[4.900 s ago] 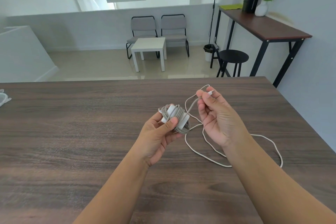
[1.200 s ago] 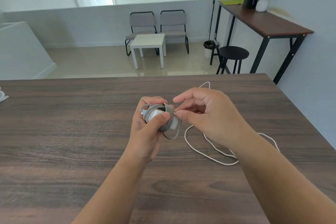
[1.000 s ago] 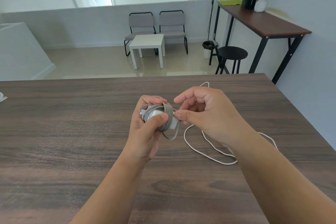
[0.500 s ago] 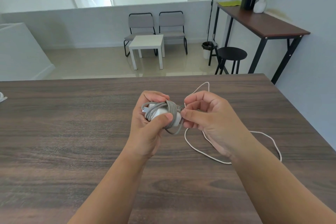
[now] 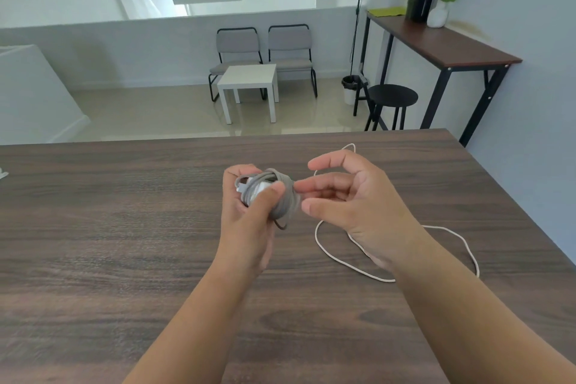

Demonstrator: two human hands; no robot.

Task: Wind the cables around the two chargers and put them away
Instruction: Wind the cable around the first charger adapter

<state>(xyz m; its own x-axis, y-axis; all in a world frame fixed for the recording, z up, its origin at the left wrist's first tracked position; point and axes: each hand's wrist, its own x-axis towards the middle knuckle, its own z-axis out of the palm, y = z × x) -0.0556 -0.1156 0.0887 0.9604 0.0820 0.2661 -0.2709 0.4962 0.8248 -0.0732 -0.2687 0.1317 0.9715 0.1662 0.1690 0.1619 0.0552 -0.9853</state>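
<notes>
My left hand [image 5: 249, 221] grips a white charger [image 5: 260, 187] wrapped in coils of grey cable [image 5: 285, 196], held a little above the dark wooden table [image 5: 124, 243]. A short loop of the grey cable hangs below the bundle. My right hand [image 5: 352, 203] is just right of the bundle with its fingers spread apart and nothing in them. A loose white cable [image 5: 343, 262] lies in loops on the table under and behind my right hand. Its charger is hidden from me.
A small white thing [image 5: 2, 173] shows at the table's far left edge. The table's right edge [image 5: 511, 206] runs close to the white cable. Beyond the table stand a white side table [image 5: 249, 78], two chairs, a black stool [image 5: 391, 97] and a tall desk [image 5: 442, 47].
My right hand was pinching the grey cable at the bundle; it has now let go and opened, drawing slightly right. The left hand still holds the wound charger.
</notes>
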